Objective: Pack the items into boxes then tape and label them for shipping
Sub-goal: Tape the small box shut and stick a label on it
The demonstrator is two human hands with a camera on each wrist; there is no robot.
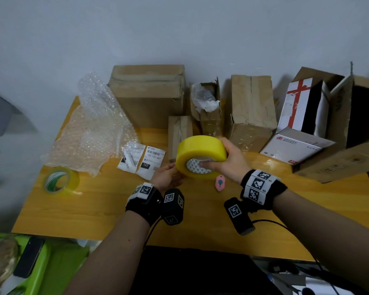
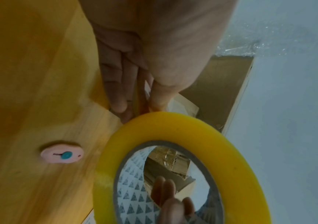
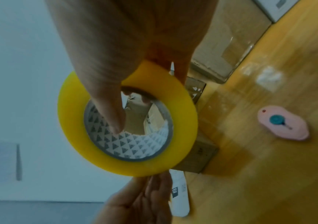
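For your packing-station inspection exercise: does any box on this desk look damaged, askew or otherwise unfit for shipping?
Yes. The tall brown box at the back is crumpled and torn along its lower left edge. The small open box beside it has ragged flaps, with plastic wrap bulging out. The white box lies tipped open.

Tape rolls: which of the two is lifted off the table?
The opaque yellow tape roll, gripped by the right hand. The clear roll with green core lies flat at the table's left.

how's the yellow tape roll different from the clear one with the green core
The opaque yellow tape roll is held off the table in the right hand; the clear tape roll with green-printed core lies on the wooden table, untouched. The yellow roll looks thicker, and its core shows grey triangles. Both are ring-shaped packing tape.
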